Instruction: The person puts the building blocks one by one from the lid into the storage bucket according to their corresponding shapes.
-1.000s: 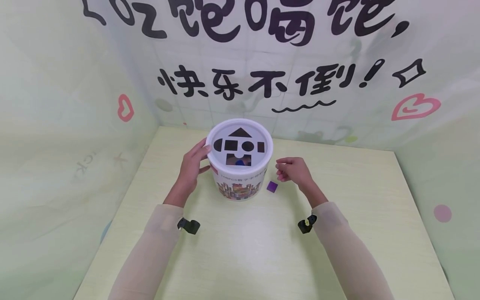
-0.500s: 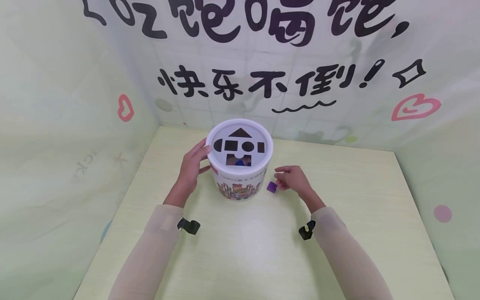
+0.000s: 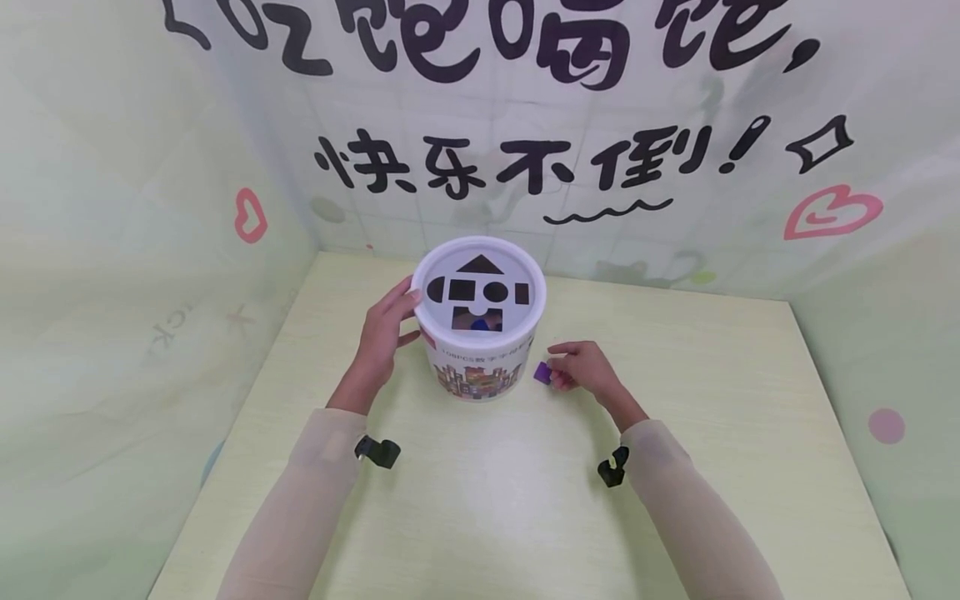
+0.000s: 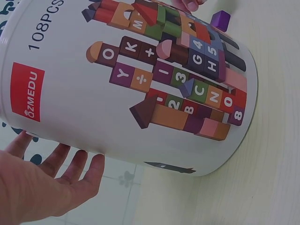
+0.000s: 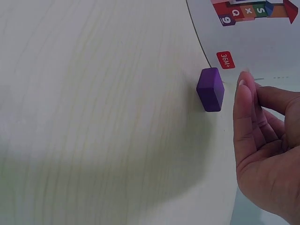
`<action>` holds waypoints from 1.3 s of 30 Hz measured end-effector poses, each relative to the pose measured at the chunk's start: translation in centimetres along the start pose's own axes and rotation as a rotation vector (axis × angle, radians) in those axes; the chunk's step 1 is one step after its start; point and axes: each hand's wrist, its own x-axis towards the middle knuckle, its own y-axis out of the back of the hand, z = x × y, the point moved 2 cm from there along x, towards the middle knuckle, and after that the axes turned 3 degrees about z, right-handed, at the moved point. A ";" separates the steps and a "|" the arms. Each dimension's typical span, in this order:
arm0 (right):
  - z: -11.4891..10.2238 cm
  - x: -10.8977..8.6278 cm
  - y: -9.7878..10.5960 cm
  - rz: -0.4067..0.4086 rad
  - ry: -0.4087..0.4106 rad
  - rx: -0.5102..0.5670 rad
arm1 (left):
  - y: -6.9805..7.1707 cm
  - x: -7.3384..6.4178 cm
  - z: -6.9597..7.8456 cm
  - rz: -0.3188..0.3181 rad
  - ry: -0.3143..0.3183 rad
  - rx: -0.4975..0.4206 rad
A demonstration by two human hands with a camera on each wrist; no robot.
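A white bucket [image 3: 480, 371] printed with colourful blocks stands upright, its white lid [image 3: 438, 321] pierced with shaped holes. Something blue shows through the notched hole at the lid's front. My left hand [image 3: 378, 337] rests against the bucket's left side, thumb by the lid's rim; in the left wrist view its relaxed fingers [image 4: 77, 168] touch the wall. On the table just right of the bucket lies a purple block [image 5: 211, 90]. Beside it is my right hand [image 3: 585, 367], fingers loosely bent and holding nothing; the right wrist view has a small gap between fingertips and block.
The pale table [image 3: 495, 500] runs under both forearms. Fabric walls with printed lettering enclose it at the back and both sides; the back wall [image 3: 645, 250] rises close behind the bucket. A black strap-on camera [image 3: 611, 468] sits on the right wrist, another on the left.
My right hand has come down and slightly left, nearer to the purple block. The left hand, the bucket and the block have stayed in place.
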 end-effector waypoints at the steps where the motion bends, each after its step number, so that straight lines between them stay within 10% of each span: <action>1: 0.2 0.0 -0.1 0.002 -0.008 0.000 | 0.0 0.0 0.0 0.000 0.000 0.000; 39: 2.7 0.3 -1.8 0.001 0.055 -0.159 | -0.1 -0.1 0.0 0.008 -0.012 -0.003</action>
